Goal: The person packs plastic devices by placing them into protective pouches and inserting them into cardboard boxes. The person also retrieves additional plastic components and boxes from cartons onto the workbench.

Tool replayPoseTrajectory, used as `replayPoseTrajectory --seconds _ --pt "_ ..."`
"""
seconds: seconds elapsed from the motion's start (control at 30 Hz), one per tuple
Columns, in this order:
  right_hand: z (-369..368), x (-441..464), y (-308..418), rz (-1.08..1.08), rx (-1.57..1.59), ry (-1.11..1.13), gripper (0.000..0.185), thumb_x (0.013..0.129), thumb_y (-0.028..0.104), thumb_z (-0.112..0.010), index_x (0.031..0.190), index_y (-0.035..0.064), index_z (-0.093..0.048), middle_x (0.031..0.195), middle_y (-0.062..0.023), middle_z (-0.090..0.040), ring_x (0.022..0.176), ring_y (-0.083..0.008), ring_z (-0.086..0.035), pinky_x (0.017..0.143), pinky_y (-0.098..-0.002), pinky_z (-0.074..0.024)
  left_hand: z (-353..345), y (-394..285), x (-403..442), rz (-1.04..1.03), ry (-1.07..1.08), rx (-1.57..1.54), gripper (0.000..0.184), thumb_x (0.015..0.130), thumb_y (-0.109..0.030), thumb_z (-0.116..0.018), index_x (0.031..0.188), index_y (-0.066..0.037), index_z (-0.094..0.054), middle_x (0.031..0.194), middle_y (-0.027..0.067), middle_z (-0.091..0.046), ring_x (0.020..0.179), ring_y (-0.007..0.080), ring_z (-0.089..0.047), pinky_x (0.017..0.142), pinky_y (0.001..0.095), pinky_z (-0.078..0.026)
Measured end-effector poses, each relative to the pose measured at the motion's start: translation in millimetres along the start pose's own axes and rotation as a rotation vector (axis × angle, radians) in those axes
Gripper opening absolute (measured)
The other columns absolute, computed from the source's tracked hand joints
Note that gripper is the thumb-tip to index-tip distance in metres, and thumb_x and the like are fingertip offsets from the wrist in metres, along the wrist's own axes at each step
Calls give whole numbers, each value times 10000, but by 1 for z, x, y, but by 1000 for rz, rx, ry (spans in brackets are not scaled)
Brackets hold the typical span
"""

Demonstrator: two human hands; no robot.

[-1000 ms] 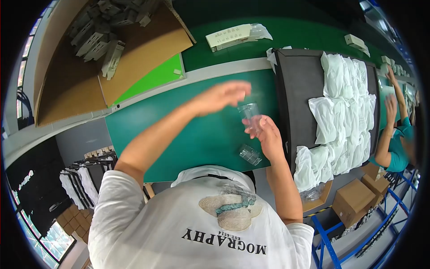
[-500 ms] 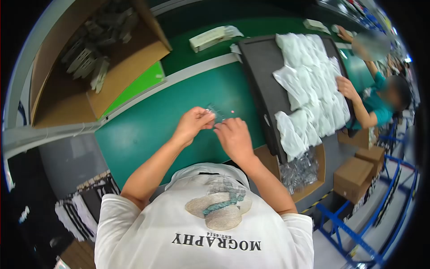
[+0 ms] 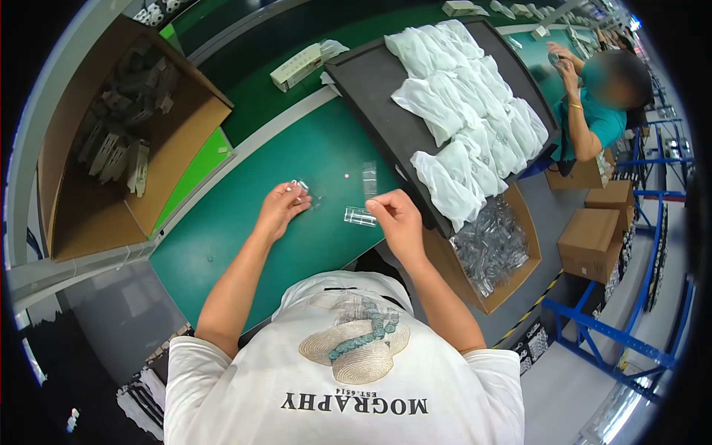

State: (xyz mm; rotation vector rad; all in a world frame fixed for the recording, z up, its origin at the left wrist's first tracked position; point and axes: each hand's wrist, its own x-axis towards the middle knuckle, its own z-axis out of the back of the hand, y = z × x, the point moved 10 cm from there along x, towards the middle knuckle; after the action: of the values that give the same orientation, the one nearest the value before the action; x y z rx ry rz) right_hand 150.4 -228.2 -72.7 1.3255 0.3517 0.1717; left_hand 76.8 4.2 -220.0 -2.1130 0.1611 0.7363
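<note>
My left hand [image 3: 279, 211] is above the green table [image 3: 222, 215], its fingers closed on a small clear plastic piece [image 3: 300, 185]. Farther right, my right hand [image 3: 400, 222] pinches the lower end of a clear plastic strip [image 3: 369, 178]. Just left of those fingertips, a clear compartmented plastic piece [image 3: 359, 216] lies on the table; whether the fingers touch it is hard to tell. A tiny pink dot [image 3: 346, 176] shows on the green surface between the hands.
A black tray [image 3: 371, 81] holds several white wrapped packs [image 3: 467, 163]. Beneath its near edge is a carton [image 3: 530, 245] of clear plastic parts. At left, a cardboard box [image 3: 211, 96] holds grey-white pieces. A co-worker [image 3: 604, 122] works at upper right. A white box [image 3: 297, 67] lies beyond the table.
My hands, close together half a second ago, are now apart, each with clear plastic. The view has turned rightward, showing more of the carton. The co-worker's hands have come together.
</note>
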Motion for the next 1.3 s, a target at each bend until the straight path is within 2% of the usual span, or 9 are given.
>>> replayPoseTrajectory --seconds 0.17,0.3,0.37,0.5,0.8,1.03,1.17,1.27,1.3 --pt "85 -34 61 408 -477 -237 40 836 61 -640 825 22 -637 938 -82 -592 819 -152 -551 729 -247 -440 26 -2 15 30 -228 562 351 858 -119 -628 1182 -21 -537 1031 110 -604 882 214 -616 797 332 -524" --pt "172 -42 27 289 -387 -428 97 906 104 -570 927 15 -603 1035 -70 -580 900 -125 -539 817 -264 -432 -71 -86 -40 -842 -545 1685 438 825 -106 -632 1234 -16 -504 1083 151 -596 945 292 -605 848 374 -500" --pt "186 -43 -5 200 -271 -467 129 931 129 -549 961 10 -588 1057 -64 -572 914 -113 -531 830 -272 -430 -125 -73 -39 -560 -118 1077 412 822 -102 -621 1212 -15 -521 1120 176 -591 1013 351 -578 907 416 -458" --pt "191 -38 -51 47 120 -500 199 961 201 -529 1001 10 -567 1031 -56 -582 880 -94 -517 802 -262 -430 -297 -47 -78 -913 553 1301 357 822 -122 -618 1165 -37 -567 1052 137 -612 1009 307 -572 915 391 -447" --pt "193 -37 -86 -33 408 -448 176 974 201 -518 1003 37 -576 989 -33 -611 868 -105 -577 796 -278 -503 -375 5 -42 -1389 755 1833 116 736 -172 -580 796 -74 -567 803 61 -567 832 239 -549 700 372 -433" --pt "199 -42 -63 -12 447 -449 193 974 192 -518 1013 13 -578 984 -47 -617 880 -114 -583 807 -274 -499 -378 -13 -59 -1368 960 1942 176 738 -201 -616 835 -56 -595 784 66 -588 828 243 -557 697 376 -441" --pt "203 -51 -35 48 440 -456 185 973 184 -514 1014 15 -576 1017 -63 -622 920 -131 -589 823 -293 -505 -342 -71 -71 -981 651 1446 293 792 -246 -633 1006 -46 -620 926 79 -636 953 272 -580 803 404 -470" --pt "191 -53 -13 73 418 -421 181 973 178 -512 1015 14 -575 1027 -71 -625 936 -134 -589 830 -295 -501 -257 -51 -40 -111 543 330 393 862 -292 -618 1188 -77 -571 1076 91 -633 1086 305 -562 923 453 -452" --pt "182 -52 -7 73 401 -387 179 973 175 -511 1015 13 -575 1032 -74 -625 942 -135 -589 834 -296 -499 -252 -57 -54 -108 535 326 393 862 -292 -618 1188 -77 -571 1076 91 -633 1086 305 -562 923 453 -452"
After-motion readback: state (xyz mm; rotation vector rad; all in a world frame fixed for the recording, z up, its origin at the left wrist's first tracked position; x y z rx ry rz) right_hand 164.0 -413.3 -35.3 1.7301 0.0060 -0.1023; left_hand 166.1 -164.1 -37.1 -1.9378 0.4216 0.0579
